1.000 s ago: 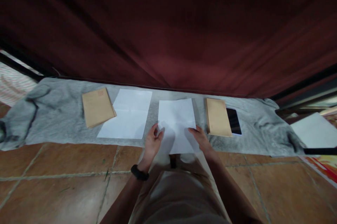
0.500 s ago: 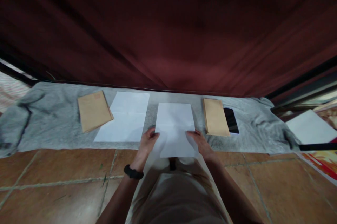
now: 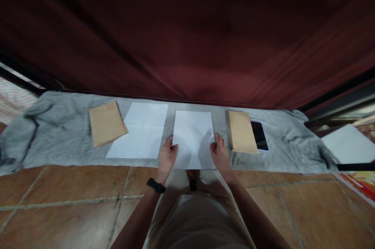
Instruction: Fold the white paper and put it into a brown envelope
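**Sheet (image 3: 193,136) held at both edges**

The left hand (image 3: 167,156) and right hand (image 3: 219,154) each pinch a side edge near its lower end. The sheet is plain white and flat, and lies on the grey cloth (image 3: 64,136) between another white page (image 3: 140,132) and a brown envelope (image 3: 241,132).

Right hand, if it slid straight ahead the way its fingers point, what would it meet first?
Probably the dark red curtain. The right hand rests at the right edge of the white sheet, and ahead lies only flat grey cloth beside the brown envelopes.
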The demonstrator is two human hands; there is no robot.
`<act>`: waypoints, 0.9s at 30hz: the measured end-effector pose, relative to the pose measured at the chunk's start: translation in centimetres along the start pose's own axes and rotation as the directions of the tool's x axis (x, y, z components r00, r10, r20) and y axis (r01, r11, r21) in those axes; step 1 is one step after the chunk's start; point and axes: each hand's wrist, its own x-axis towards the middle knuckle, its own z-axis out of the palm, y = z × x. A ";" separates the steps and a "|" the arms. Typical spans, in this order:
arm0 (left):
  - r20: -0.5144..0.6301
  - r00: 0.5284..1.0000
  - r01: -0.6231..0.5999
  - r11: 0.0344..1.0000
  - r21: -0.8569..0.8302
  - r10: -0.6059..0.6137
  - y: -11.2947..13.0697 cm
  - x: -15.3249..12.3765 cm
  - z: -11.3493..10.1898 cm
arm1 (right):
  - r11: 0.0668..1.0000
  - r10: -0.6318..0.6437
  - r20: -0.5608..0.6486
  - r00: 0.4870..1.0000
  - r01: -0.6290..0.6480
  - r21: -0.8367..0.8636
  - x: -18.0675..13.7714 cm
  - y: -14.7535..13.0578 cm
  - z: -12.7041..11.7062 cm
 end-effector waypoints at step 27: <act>0.182 0.839 -0.520 0.661 0.541 0.512 0.1 -1.8 3.6 | 0.759 -0.377 0.226 0.898 0.440 -0.481 -1.1 -0.2 3.0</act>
